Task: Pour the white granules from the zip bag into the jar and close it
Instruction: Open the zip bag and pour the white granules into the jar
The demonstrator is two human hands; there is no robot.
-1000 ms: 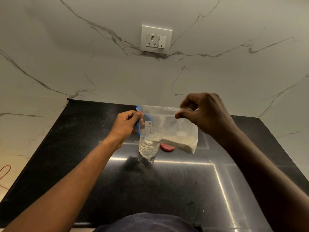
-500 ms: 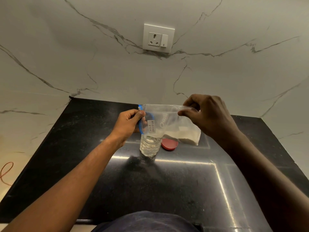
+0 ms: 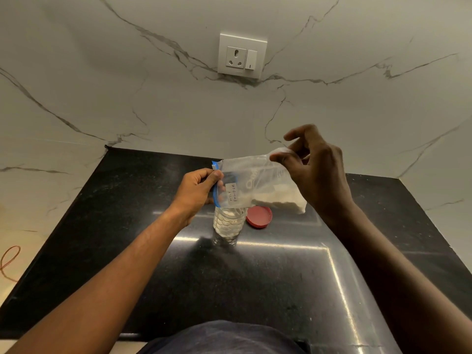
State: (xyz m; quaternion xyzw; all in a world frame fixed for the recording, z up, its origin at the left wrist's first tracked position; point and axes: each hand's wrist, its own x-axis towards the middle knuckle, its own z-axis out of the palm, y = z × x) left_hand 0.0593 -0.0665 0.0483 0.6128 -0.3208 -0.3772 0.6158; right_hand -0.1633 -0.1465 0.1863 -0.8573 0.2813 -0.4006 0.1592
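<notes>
A clear zip bag (image 3: 258,185) with a blue zip edge and a handwritten label hangs sideways just above a clear jar (image 3: 228,226) standing on the black counter. White granules (image 3: 281,199) lie in the bag's lower right corner. My left hand (image 3: 198,191) pinches the blue zip end, held over the jar's mouth. My right hand (image 3: 315,172) pinches the bag's upper right corner between thumb and finger, the other fingers spread. The jar holds some white granules. Its red lid (image 3: 259,217) lies flat on the counter just right of the jar.
The black stone counter (image 3: 255,290) runs from a marble wall to the near edge in front of my body. A wall socket with a switch (image 3: 241,56) sits above. An orange cord (image 3: 9,261) lies off the counter at the far left.
My right hand has lifted the bag's far corner higher and its fingers have spread. The bag tilts more toward the jar. The left hand stays at the zip end.
</notes>
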